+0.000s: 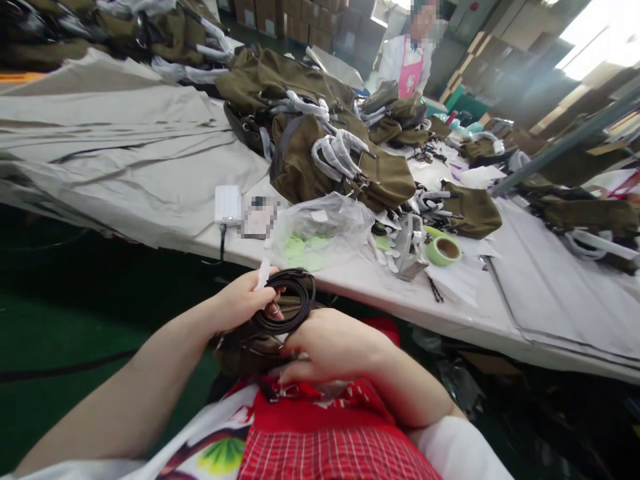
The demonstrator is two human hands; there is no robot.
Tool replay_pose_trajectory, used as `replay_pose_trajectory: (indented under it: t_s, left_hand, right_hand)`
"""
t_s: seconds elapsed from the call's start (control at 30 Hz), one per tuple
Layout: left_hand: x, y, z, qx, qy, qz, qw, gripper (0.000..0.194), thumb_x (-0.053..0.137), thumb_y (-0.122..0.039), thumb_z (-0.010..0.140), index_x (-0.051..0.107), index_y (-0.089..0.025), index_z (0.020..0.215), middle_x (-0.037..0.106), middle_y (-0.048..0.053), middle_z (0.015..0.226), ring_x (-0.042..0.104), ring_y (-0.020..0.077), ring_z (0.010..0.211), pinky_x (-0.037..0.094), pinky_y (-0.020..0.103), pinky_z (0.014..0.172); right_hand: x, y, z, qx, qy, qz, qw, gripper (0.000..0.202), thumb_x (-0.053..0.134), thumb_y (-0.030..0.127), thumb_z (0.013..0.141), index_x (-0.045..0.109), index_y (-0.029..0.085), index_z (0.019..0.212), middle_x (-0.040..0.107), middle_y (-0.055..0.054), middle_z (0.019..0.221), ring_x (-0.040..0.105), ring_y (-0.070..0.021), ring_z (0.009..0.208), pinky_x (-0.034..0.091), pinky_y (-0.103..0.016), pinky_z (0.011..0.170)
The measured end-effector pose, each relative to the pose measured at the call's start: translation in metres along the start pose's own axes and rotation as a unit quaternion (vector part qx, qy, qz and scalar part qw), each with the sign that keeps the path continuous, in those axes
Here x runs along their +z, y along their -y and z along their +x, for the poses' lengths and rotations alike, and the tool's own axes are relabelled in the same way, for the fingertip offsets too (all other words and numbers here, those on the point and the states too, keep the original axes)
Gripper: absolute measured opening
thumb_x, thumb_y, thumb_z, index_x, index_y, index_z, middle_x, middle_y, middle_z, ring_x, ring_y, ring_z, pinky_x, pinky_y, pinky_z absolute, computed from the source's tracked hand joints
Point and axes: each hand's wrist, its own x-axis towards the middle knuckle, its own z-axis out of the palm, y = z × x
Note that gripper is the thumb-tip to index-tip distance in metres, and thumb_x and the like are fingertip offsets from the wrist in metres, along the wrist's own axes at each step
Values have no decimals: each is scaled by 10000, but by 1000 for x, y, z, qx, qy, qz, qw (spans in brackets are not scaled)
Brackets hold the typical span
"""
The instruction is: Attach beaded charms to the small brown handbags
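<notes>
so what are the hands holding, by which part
The left hand holds a coiled dark strap by the coil's left side and a white strip by its lower end; whether the right hand grips anything is unclear.

Floor [75, 300]: we see green, lower left
Worktable [545, 287]: pale-topped, across mid-frame
Cartons [297, 20]: stacked, top centre
Light [603, 43]: glaring, upper right

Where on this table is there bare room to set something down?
The widest patch looks to be pale tabletop on the right, between the green tape roll and the olive bags at the right edge. Left of the white box, pale cloth lies bare but rumpled. The middle is crowded with more bags and clear plastic.
</notes>
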Motion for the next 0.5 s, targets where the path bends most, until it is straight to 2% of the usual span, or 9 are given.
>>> replay_pose_trajectory:
  t_s: [0.1,0.23,0.4,0.5]
  left_hand:
    - [-11,34,-4,-42,-21,-20,999,154,556,-305,659,516,-188,750,584,-42,620,618,177,594,493,264,565]
    - [-23,63,-12,-68,-47,-43,996,171,580,-322,661,546,-185,759,578,-48,627,609,170,606,487,254,573]
    - [-29,66,-14,-75,-65,-40,994,188,601,-312,642,572,-186,778,623,-37,640,604,168,602,482,245,563]
    - [-28,63,-14,-71,-75,-34,994,218,612,-324,633,589,-180,794,618,-33,624,601,171,592,488,247,553]
  right_hand:
    - [-5,-10,-21,37,-22,67,997,289,601,444,906,731,190,953,717,-62,938,643,-192,922,450,-307,901]
    - [-1,-37,-49,85,-6,193,977,225,530,269,948,725,171,1003,719,-56,954,655,-151,862,476,-251,816]
    - [27,-65,-72,155,40,263,951,181,616,121,789,746,166,909,736,-29,894,670,-152,794,496,-228,747]
    - [37,-74,-83,196,-11,286,938,300,600,83,751,726,157,1013,726,-37,915,660,-151,790,494,-219,705]
